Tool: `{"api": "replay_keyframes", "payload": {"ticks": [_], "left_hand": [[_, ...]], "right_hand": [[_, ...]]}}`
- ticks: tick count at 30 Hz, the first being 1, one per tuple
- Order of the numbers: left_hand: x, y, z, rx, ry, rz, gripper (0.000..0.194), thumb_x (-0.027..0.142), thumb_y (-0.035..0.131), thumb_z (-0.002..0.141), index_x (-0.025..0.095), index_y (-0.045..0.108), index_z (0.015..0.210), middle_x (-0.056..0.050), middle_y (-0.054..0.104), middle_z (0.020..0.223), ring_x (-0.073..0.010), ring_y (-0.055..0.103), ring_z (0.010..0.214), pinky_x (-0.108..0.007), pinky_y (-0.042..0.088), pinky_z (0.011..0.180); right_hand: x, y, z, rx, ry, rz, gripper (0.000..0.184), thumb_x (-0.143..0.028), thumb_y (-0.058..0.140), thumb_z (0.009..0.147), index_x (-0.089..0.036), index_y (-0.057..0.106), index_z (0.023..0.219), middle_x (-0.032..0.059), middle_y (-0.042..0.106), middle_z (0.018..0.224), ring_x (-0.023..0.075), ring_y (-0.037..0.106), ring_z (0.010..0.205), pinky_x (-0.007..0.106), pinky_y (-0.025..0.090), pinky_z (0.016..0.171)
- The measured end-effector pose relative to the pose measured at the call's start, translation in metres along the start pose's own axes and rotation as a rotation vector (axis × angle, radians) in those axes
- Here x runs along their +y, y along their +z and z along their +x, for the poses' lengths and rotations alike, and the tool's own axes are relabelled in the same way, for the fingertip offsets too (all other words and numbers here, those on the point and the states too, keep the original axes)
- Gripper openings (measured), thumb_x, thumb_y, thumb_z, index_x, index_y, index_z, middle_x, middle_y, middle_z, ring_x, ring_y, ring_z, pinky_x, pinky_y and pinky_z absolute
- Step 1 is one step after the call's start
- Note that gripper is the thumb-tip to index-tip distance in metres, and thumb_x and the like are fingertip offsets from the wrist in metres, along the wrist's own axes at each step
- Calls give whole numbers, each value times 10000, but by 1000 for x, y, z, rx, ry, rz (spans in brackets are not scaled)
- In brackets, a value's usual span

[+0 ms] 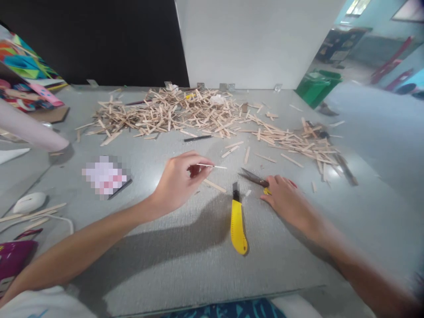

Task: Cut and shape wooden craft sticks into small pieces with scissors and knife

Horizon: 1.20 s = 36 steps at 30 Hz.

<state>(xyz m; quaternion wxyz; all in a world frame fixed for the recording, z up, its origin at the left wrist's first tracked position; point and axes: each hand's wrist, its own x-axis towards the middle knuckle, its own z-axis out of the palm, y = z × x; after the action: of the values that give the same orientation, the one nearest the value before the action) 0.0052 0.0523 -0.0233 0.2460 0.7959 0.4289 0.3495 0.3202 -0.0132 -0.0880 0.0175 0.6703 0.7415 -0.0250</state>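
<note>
My left hand (181, 179) pinches a thin wooden stick (219, 167) between thumb and fingers, held edge-on above the grey table. To the right, my right hand (286, 194) is closed over the handles of a pair of scissors (254, 177), whose blades point left toward the stick. A yellow box cutter (238, 225) lies between my hands, its blade end pointing away from me. One loose stick (215, 185) rests on the table just below my left fingertips.
A long heap of wooden sticks (172, 112) spreads along the back of the table by a black and white panel (248, 44). At left are a pale roll (31, 126), a white mouse (29, 202) and a blurred-out card (105, 175). A green bin (318, 88) stands beyond.
</note>
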Motion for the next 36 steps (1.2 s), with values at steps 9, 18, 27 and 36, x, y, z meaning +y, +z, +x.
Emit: {"api": "replay_keyframes", "payload": {"ticks": [9, 18, 27, 36], "left_hand": [[16, -22, 29, -228, -64, 91, 149, 287, 620, 1010, 206, 736, 963, -33, 783, 872, -191, 731, 772, -311, 506, 708], [11, -25, 27, -136, -50, -36, 216, 258, 629, 996, 248, 473, 1146, -15, 709, 902, -197, 731, 759, -297, 481, 611], [2, -21, 29, -138, -77, -104, 192, 226, 518, 1051, 255, 409, 1207, -36, 645, 962, -162, 637, 700, -303, 477, 579], [1, -27, 33, -176, -114, -10, 241, 280, 496, 1091, 235, 500, 1328, -6, 680, 846, -165, 633, 676, -305, 495, 639]], "right_hand": [[22, -1, 2, -33, -78, 2, 162, -159, 567, 1066, -153, 667, 1194, 164, 688, 1135, 313, 684, 1037, 367, 474, 842], [17, 0, 0, -60, 50, -96, 213, -6, 521, 973, -112, 650, 1106, 171, 694, 1066, 289, 693, 932, 348, 431, 750], [12, -1, 5, 18, 106, -32, 207, -41, 586, 941, -163, 589, 1108, 137, 721, 993, 281, 693, 874, 315, 367, 668], [14, -3, 22, 190, 132, 566, 367, -518, 832, 870, -234, 605, 922, 29, 724, 790, 223, 668, 699, 302, 418, 643]]}}
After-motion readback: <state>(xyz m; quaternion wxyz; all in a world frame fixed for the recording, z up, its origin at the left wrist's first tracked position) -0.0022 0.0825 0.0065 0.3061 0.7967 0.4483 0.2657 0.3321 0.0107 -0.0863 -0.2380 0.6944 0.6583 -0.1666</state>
